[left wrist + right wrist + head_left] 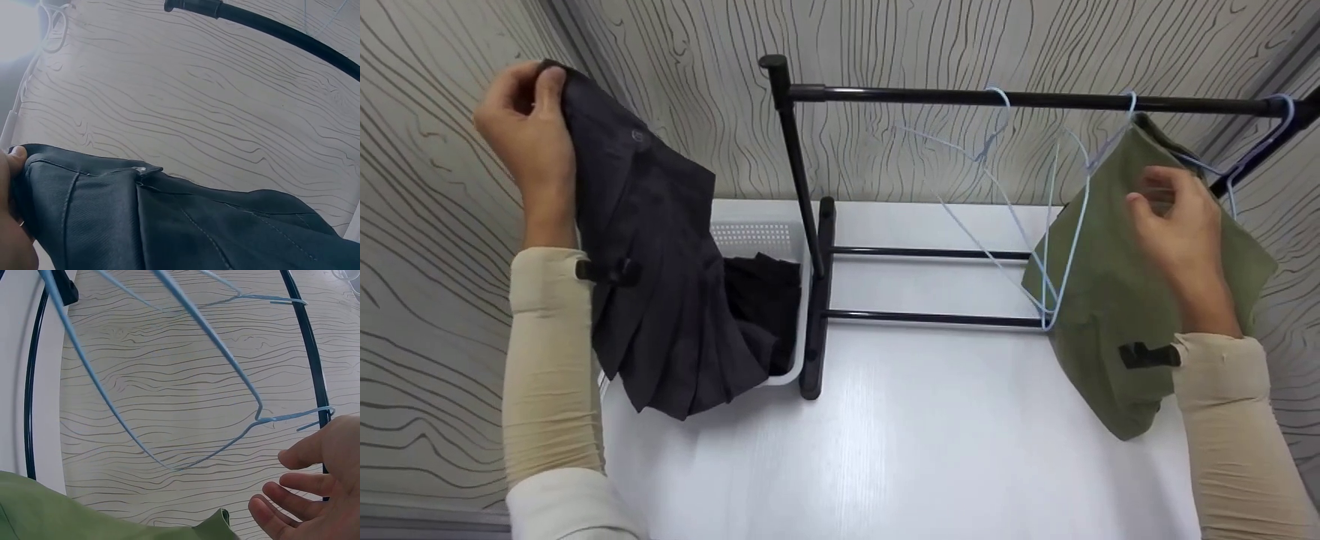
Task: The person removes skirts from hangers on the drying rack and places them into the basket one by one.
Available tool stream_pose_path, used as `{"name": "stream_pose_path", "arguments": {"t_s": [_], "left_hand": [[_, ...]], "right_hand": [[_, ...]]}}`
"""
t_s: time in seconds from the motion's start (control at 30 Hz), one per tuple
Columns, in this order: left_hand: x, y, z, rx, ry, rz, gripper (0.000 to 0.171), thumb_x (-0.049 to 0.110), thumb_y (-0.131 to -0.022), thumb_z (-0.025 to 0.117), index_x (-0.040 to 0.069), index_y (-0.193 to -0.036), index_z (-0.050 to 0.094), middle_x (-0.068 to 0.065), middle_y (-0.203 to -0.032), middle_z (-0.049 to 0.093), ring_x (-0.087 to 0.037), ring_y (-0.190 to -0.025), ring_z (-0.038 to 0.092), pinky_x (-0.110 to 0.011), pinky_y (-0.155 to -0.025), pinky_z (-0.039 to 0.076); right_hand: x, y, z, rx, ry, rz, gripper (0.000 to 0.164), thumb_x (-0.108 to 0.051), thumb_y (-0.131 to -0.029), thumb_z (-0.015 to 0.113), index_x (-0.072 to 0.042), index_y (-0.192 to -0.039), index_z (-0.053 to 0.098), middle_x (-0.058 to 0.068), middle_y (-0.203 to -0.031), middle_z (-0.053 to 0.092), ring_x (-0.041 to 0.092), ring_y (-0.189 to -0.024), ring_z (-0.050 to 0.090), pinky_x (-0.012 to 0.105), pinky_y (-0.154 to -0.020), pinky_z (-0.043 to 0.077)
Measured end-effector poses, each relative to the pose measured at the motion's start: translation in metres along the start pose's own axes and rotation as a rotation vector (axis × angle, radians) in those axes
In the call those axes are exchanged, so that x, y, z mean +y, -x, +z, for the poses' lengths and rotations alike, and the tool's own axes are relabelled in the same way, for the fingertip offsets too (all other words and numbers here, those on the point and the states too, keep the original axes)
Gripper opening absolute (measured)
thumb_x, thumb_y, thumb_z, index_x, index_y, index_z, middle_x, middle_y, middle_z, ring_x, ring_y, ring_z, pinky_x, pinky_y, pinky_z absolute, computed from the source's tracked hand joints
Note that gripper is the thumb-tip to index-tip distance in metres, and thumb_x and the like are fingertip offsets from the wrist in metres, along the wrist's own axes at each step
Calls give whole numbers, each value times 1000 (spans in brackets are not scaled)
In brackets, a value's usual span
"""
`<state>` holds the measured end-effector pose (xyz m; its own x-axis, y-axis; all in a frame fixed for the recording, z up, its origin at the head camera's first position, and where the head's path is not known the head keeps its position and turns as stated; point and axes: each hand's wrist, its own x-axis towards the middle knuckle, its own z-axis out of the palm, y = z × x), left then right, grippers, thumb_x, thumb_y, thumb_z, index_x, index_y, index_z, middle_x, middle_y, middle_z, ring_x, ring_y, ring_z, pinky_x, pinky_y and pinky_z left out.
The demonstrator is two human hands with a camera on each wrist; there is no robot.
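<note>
A dark pleated skirt (660, 247) with a button at its waistband hangs from my left hand (529, 127), which pinches one end of the band between thumb and fingers. In the left wrist view, the waistband (95, 163) and its stitching spread out to the right of the thumb. My right hand (1185, 225) is raised in front of a green garment (1110, 322) under the rail, fingers loosely bent and holding nothing. Close to that hand in the right wrist view is a light blue wire hanger (219, 351), hooked on the rail.
The black rack's rail (907, 95) carries several blue hangers. Left of the rack's foot (812, 360), a white basket (801, 337) contains black cloth (765, 292). Everything stands on a white table (885, 435), with patterned walls (877, 45) behind and at the sides.
</note>
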<state>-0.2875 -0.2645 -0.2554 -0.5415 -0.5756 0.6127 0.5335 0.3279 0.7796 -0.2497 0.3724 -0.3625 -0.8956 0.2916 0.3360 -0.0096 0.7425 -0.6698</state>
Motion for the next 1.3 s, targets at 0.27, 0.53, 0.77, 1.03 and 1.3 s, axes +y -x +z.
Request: {"name": "stream_pose_path", "arguments": {"t_s": [0.27,0.53,0.77,1.03,1.3], "left_hand": [[-4,5,13,-46,22,-15,10,13,-89,72,5,-93,74,-2,-90,67,-12,-80,57,-22,-76,42],[-12,14,26,-95,34,-17,10,14,-90,71,6,-94,75,-3,-91,69,-14,-81,60,-23,-76,45],[-18,25,35,-127,39,-33,11,16,-90,72,7,-94,75,-3,-90,69,-14,-79,59,-23,-75,44],[-24,38,41,-154,32,-39,11,15,-90,72,6,-94,75,-3,-90,69,-13,-79,59,-22,-75,44],[-28,51,44,-186,1,-48,12,16,-91,71,5,-95,74,-1,-86,67,-12,-74,56,-21,-71,42]], "right_hand": [[2,0,-1,-26,-5,18,45,-32,-100,52,-12,-141,49,9,-135,51,24,-124,51,30,-103,44],[-1,-2,-2,34,7,-12,42,-29,-99,53,-13,-138,53,2,-130,54,17,-118,54,21,-96,44],[-1,-4,0,91,25,-38,35,-23,-103,46,-11,-134,57,9,-125,54,5,-108,53,18,-89,40],[0,-5,-2,126,10,-22,32,-19,-101,50,-10,-131,59,-6,-117,55,1,-104,53,14,-88,41],[2,-6,-3,145,-3,-9,32,-18,-100,53,-11,-131,59,-15,-113,50,11,-111,55,19,-95,45]]}}
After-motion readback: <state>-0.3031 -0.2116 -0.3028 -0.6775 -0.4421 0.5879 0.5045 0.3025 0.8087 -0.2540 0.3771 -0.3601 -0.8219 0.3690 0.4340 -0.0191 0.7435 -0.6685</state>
